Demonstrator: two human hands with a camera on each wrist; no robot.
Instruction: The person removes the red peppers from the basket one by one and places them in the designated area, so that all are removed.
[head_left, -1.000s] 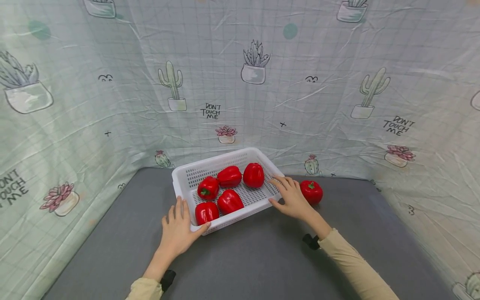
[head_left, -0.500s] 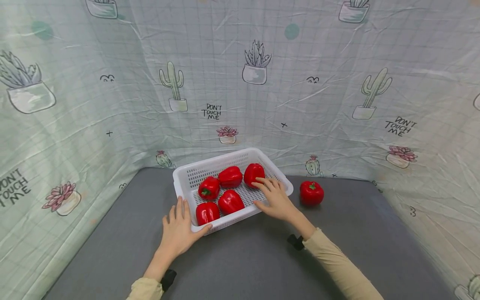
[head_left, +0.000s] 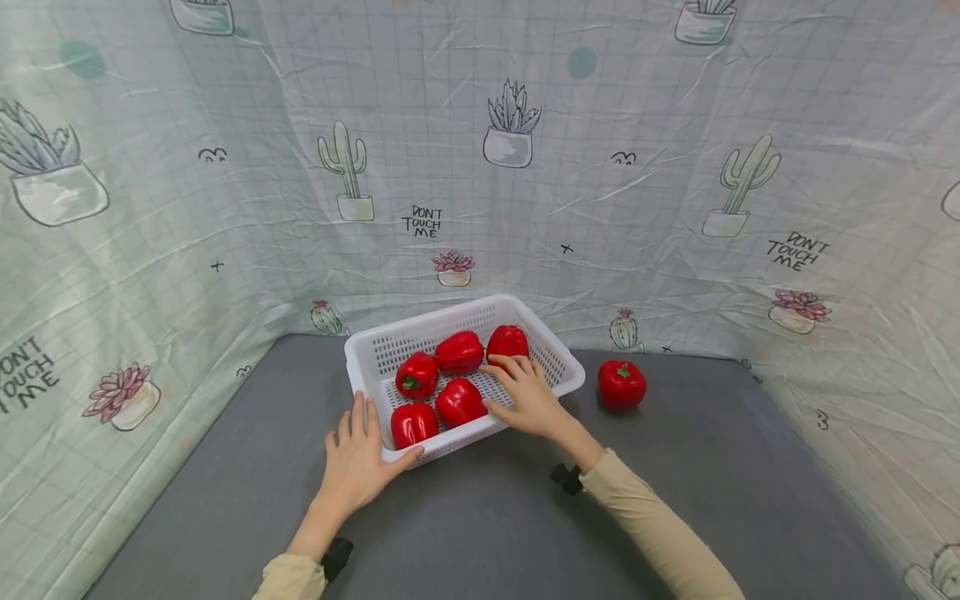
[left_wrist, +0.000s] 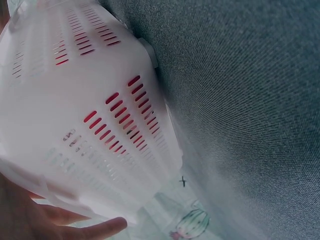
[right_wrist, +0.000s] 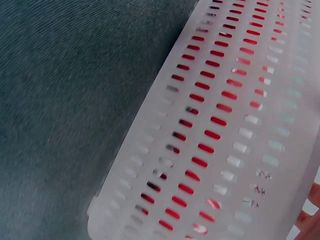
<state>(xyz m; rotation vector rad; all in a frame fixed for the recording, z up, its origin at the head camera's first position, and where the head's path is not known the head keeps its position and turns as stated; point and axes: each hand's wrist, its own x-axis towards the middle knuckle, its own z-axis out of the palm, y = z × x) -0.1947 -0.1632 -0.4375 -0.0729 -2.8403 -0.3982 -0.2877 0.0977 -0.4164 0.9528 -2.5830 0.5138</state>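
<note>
A white slotted plastic basket point(head_left: 367, 358) sits at a slant on the grey table with several red bell peppers inside, among them one point(head_left: 417, 375) with its green stem showing. My left hand point(head_left: 352, 454) rests at the basket's near left corner, fingers spread along the left rim and thumb along the front rim. Over the front rim reaches my right hand point(head_left: 531, 398), its fingers extended inside, overlapping the lower edge of the rear right bell pepper point(head_left: 507, 342). It holds nothing visible. In the left wrist view the fingers point(left_wrist: 95, 231) lie against the basket's slotted wall point(left_wrist: 120, 100).
One more red bell pepper point(head_left: 622, 385) stands on the table point(head_left: 465, 533) to the right of the basket. A cactus-print cloth point(head_left: 570, 200) hangs behind the table and along both sides, close to the basket's back corner.
My right hand has moved left, from the basket's right end to over the inside by the front rim. My left hand, the basket and the peppers stay put.
</note>
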